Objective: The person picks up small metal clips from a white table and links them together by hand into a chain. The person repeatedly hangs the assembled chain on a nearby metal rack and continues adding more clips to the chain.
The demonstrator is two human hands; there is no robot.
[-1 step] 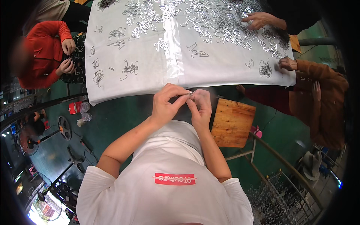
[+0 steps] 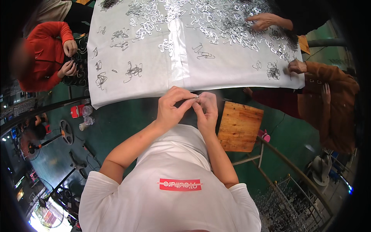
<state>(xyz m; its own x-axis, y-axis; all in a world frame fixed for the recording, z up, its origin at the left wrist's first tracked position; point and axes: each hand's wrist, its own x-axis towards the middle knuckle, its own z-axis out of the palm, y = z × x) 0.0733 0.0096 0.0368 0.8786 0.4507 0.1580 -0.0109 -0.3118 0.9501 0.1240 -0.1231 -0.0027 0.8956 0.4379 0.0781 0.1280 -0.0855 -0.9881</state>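
My left hand (image 2: 174, 106) and my right hand (image 2: 207, 110) meet at the near edge of the white-covered table (image 2: 154, 83). Both are closed in a pinch, fingertips nearly touching. Between them they hold a small shiny metal piece (image 2: 197, 97), mostly covered by the fingers, so its full shape is hidden. Beyond my hands, many bent metal wire hooks (image 2: 147, 29) lie spread over the far part of the table. A small group of hooks (image 2: 205, 55) sits closer, and loose bunches (image 2: 134, 70) lie at the left.
A co-worker in red (image 2: 44, 54) works at the left. At the right, one co-worker's hand (image 2: 264, 20) reaches into the hooks and another's (image 2: 296, 66) is at the table edge. A wooden stool (image 2: 240, 125) stands right of me; a fan (image 2: 67, 132) stands left.
The hand of the co-worker at the far right has shifted slightly left over the hooks. My own hands keep their place and pinch.
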